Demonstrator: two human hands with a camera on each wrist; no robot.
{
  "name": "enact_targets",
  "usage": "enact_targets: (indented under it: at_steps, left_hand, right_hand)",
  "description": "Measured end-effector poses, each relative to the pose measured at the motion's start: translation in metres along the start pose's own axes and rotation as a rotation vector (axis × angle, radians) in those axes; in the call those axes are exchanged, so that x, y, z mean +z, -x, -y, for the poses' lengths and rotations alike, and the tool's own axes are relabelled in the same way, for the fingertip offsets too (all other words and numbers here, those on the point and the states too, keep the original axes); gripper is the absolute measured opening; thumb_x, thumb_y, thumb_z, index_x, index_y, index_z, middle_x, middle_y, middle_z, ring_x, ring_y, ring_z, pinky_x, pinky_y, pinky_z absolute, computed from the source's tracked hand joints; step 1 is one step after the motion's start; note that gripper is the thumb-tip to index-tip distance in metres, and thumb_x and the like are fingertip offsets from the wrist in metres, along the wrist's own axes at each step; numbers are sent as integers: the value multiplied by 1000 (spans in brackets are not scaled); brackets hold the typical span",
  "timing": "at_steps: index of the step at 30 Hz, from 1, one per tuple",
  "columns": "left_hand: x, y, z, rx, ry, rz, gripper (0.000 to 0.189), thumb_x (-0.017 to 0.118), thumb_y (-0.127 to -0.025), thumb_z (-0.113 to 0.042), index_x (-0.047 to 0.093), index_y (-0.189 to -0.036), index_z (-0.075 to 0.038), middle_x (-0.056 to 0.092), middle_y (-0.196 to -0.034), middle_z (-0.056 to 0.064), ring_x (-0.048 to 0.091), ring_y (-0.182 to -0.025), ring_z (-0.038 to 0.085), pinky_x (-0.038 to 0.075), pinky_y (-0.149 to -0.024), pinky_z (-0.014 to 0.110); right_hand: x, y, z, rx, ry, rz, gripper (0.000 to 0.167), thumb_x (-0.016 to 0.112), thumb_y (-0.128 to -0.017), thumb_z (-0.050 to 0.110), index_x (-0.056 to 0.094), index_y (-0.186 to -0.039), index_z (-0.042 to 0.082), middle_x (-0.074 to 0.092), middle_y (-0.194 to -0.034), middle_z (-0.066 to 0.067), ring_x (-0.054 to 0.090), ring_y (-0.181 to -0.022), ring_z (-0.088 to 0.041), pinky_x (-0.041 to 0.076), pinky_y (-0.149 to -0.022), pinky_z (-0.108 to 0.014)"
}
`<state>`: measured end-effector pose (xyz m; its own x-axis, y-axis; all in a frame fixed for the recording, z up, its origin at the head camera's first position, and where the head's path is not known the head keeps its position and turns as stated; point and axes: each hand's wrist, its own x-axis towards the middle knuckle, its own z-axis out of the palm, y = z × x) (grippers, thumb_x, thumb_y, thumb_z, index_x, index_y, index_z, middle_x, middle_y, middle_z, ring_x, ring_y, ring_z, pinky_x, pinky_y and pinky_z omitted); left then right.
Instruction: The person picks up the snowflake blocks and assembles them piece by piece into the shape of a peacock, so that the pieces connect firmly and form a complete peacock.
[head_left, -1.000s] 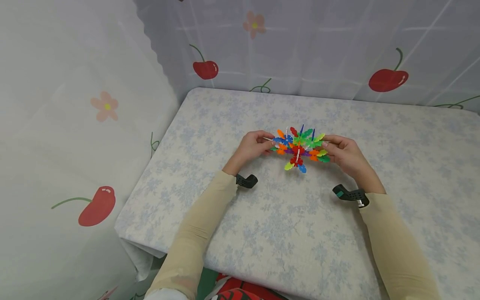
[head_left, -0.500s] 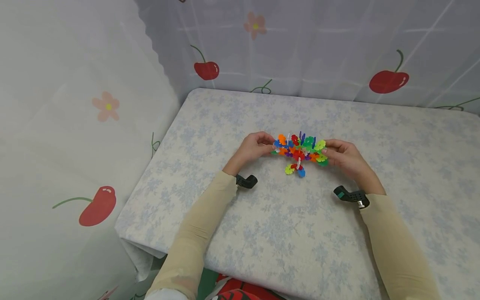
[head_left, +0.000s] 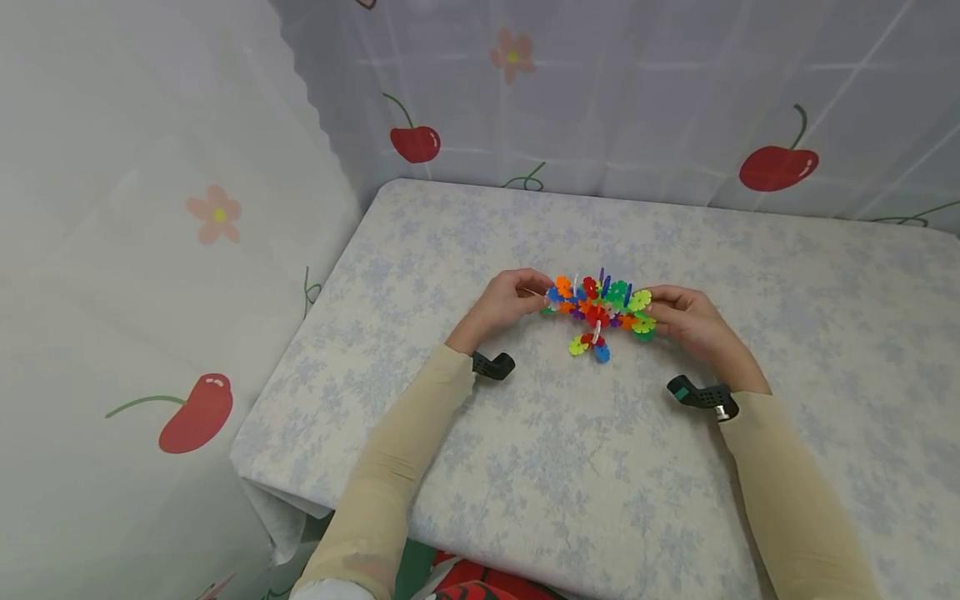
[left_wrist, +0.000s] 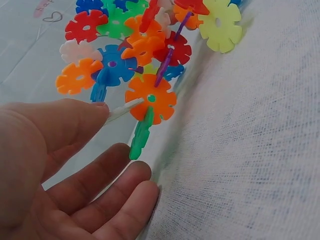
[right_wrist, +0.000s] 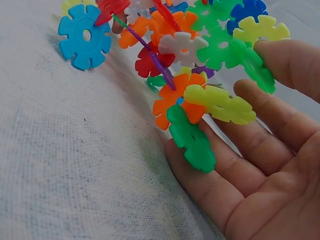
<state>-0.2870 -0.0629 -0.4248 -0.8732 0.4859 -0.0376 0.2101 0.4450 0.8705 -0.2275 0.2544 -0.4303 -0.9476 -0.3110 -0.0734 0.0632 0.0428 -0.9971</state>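
A colourful model built from slotted plastic snowflake discs [head_left: 597, 316] sits low over the table between both hands. My left hand [head_left: 513, 298] holds its left end. In the left wrist view the thumb meets a white disc [left_wrist: 122, 111], and the fingers curve below beside a green disc [left_wrist: 142, 135]. On the opposite end is my right hand [head_left: 688, 317]. In the right wrist view its thumb lies against a yellow disc [right_wrist: 262, 31] and a green one, with fingers spread under a lower yellow disc [right_wrist: 220, 104] and a dark green disc [right_wrist: 192, 139].
A pale blue floral cloth covers the table [head_left: 525, 467]. Behind it hangs a curtain [head_left: 615, 100] printed with cherries, and another printed sheet [head_left: 135, 292] hangs at the left. Black wrist mounts [head_left: 492, 365] sit on both forearms.
The disc model has come slightly nearer to me and tilted, so its front yellow and blue discs now sit lower. Both hands have moved with it, keeping to its two ends.
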Motion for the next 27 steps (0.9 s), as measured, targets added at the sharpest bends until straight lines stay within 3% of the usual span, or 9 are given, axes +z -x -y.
enact_targets:
  at_steps: [7, 13, 19, 27]
  left_hand:
    - [2, -2, 2, 9, 11, 2, 29, 66, -99, -16, 67, -127, -9, 69, -128, 11, 66, -109, 25, 58, -89, 30]
    - [7, -4, 2, 5, 45, 9, 29, 65, -100, -16, 67, -128, -9, 69, -128, 12, 67, -109, 26, 58, -86, 28]
    - [5, -7, 0, 23, 29, 13, 29, 64, -101, -17, 66, -129, -10, 68, -129, 10, 66, -110, 25, 58, -88, 29]
    - [2, -6, 3, 7, 35, 16, 30, 64, -101, -18, 66, -129, -10, 68, -131, 11, 67, -111, 26, 58, -88, 30]
  right_hand:
    - [-2, -1, -2, -17, -5, -10, 26, 54, -105, 7, 69, -108, 28, 72, -103, 17, 70, -91, 2, 59, -78, -15]
    - [-6, 7, -3, 53, 152, -78, 16, 54, -106, 18, 62, -120, 20, 67, -107, 25, 67, -93, 6, 57, -80, -13]
    - [-6, 7, 1, 94, 198, -101, 32, 54, -107, 27, 55, -134, 10, 61, -115, 25, 65, -99, 8, 56, -84, -11]
    - [-6, 6, 1, 67, 145, -100, 16, 57, -105, 23, 60, -121, 21, 65, -112, 23, 66, -96, 7, 57, -82, -12]
